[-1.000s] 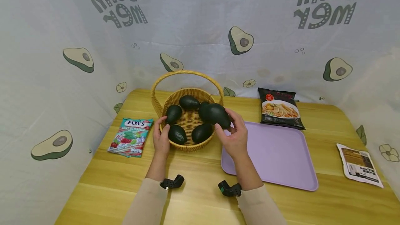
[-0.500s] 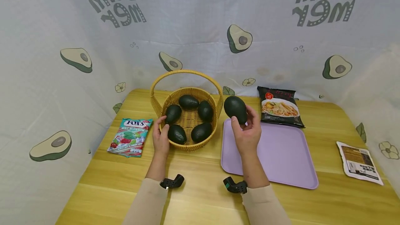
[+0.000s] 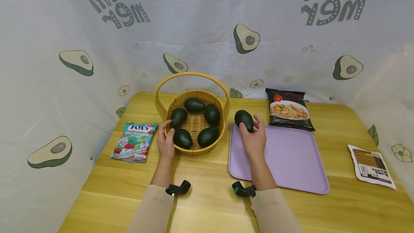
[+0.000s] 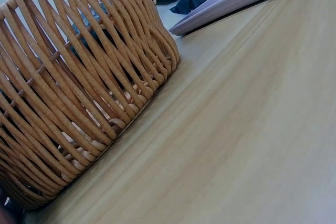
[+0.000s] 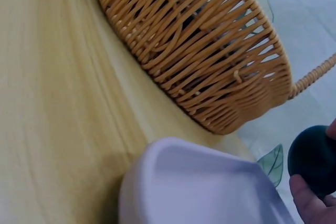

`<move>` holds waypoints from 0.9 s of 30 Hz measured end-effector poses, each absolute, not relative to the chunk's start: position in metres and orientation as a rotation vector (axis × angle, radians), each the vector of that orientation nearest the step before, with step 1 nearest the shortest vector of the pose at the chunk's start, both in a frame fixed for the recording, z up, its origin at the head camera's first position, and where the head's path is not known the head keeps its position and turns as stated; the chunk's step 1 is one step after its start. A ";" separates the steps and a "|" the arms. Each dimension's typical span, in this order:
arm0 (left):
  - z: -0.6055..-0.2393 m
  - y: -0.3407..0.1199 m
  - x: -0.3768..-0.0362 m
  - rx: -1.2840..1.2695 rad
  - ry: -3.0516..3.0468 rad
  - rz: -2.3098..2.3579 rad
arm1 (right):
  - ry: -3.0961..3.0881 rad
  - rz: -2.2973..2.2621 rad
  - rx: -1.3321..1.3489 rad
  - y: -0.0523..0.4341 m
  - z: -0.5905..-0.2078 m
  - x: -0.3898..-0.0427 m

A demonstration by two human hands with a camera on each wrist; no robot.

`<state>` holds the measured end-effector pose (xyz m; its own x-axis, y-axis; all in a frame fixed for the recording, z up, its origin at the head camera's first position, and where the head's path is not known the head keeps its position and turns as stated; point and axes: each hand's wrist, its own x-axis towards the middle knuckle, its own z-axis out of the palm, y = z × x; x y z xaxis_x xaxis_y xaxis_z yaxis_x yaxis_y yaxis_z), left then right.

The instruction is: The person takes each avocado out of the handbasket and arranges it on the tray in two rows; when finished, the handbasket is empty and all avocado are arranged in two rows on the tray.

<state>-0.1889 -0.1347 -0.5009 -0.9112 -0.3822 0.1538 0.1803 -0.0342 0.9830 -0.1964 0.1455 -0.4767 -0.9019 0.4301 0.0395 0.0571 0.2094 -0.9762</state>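
A woven yellow basket (image 3: 194, 150) with a hoop handle stands on the wooden table and holds several dark green avocados (image 3: 194, 104). My left hand (image 3: 166, 140) rests on its left rim with the fingers curled on the weave. My right hand (image 3: 253, 137) grips one dark avocado (image 3: 244, 119) just above the far left corner of the lilac tray (image 3: 291, 161). The right wrist view shows that avocado (image 5: 315, 162) at its right edge, above the tray's corner (image 5: 157, 182), with the basket (image 5: 210, 61) beside it. The left wrist view shows the basket wall (image 4: 79, 93) close up.
A Fox's candy bag (image 3: 135, 142) lies left of the basket. A black noodle packet (image 3: 289, 110) sits behind the tray, and a white packet (image 3: 371, 166) lies near the table's right edge. An avocado-print cloth surrounds the table on three sides.
My right hand lifted an avocado out of the basket, carried it right and lowered it over the tray's far left corner. My left hand stayed on the basket rim.
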 end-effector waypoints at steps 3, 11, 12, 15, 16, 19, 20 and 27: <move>-0.501 -0.134 -0.188 0.207 -1.863 -2.006 | -2.277 1.681 -0.434 0.144 -0.481 -0.197; -0.502 -0.134 -0.188 0.210 -1.875 -1.998 | -2.409 1.530 -0.413 0.141 -0.485 -0.196; -0.501 -0.134 -0.188 0.209 -1.874 -1.999 | -2.416 1.522 -0.413 0.140 -0.485 -0.195; -0.500 -0.134 -0.189 0.205 -1.873 -1.999 | -2.441 1.502 -0.411 0.140 -0.484 -0.196; -0.500 -0.134 -0.189 0.205 -1.876 -1.998 | -2.449 1.497 -0.409 0.139 -0.483 -0.196; -0.499 -0.134 -0.189 0.210 -1.882 -2.002 | -2.478 1.492 -0.411 0.139 -0.482 -0.195; -0.500 -0.135 -0.189 0.213 -1.884 -2.003 | -2.488 1.488 -0.413 0.139 -0.482 -0.195; -0.500 -0.135 -0.188 0.221 -1.883 -2.006 | -2.587 1.482 -0.375 0.142 -0.476 -0.194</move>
<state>-0.1877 -0.1350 -0.5003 -0.9158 -0.3757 0.1421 0.1655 -0.0305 0.9857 -0.1939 0.1416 -0.4761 -0.9596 0.2812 -0.0055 0.1470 0.4847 -0.8622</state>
